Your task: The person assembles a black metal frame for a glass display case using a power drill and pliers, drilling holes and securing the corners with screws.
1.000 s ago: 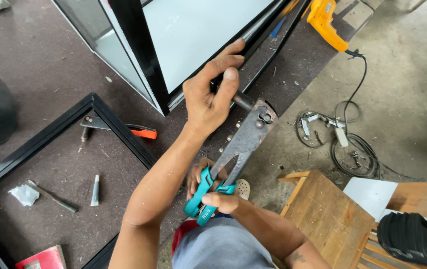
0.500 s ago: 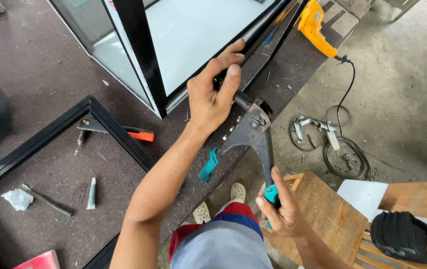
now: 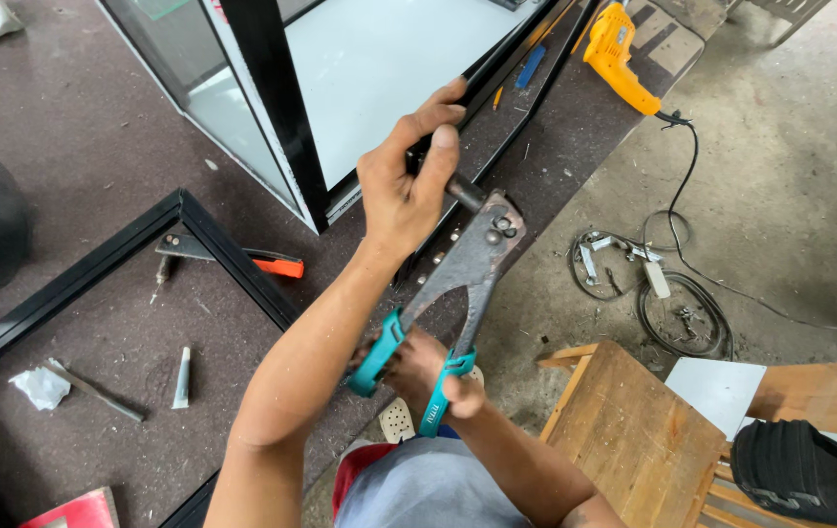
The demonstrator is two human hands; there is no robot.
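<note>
Even, soft daylight, bright throughout; no hard shadows. Mild glare on the white panel (image 3: 379, 68), pale and washed out above the left hand (image 3: 404, 191). Faint shade beneath the forearm. Sharp focus around that hand; slight softness and wide-angle stretch toward the corners far from it.
</note>
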